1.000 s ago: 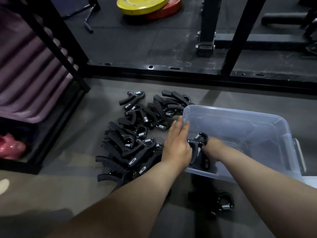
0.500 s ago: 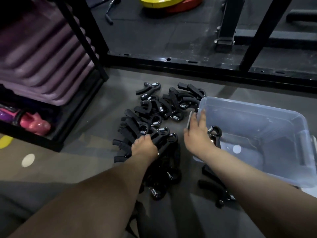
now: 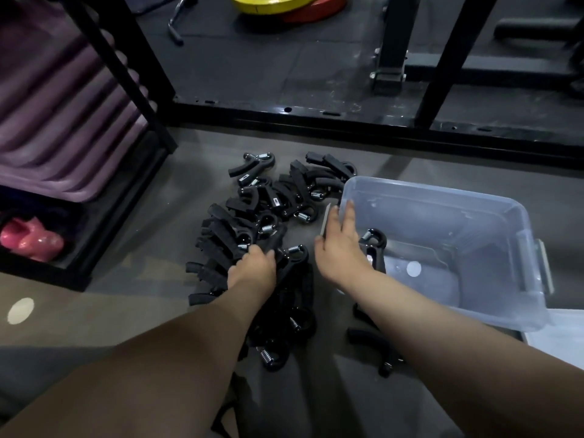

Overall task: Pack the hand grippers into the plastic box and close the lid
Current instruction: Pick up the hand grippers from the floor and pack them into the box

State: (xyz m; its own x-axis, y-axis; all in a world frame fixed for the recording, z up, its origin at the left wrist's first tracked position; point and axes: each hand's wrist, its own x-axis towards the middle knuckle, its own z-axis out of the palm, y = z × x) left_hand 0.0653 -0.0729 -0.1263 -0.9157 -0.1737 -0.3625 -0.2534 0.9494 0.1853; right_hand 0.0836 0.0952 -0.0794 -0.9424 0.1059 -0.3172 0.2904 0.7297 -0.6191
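Observation:
Several black hand grippers [image 3: 268, 200] lie in a heap on the grey floor, left of the clear plastic box [image 3: 442, 192]. My left hand [image 3: 251, 268] reaches down into the heap, its fingers curled round one hand gripper [image 3: 292, 259]. My right hand [image 3: 339, 245] rests with straight fingers on the box's near left corner. Just behind that hand, one hand gripper [image 3: 374, 245] stands inside the box. More grippers [image 3: 284, 330] lie between my forearms, and another gripper [image 3: 373, 341] is partly hidden under my right arm.
The box's pale lid [image 3: 559, 339] lies on the floor at the right edge. A black rack [image 3: 126, 74] with purple mats and a pink dumbbell [image 3: 31, 238] stands at left. A black frame rail [image 3: 316, 116] crosses behind the heap.
My left hand has moved from the box's edge to the heap and closed on a gripper. My right hand let go of the gripper in the box and came to the corner.

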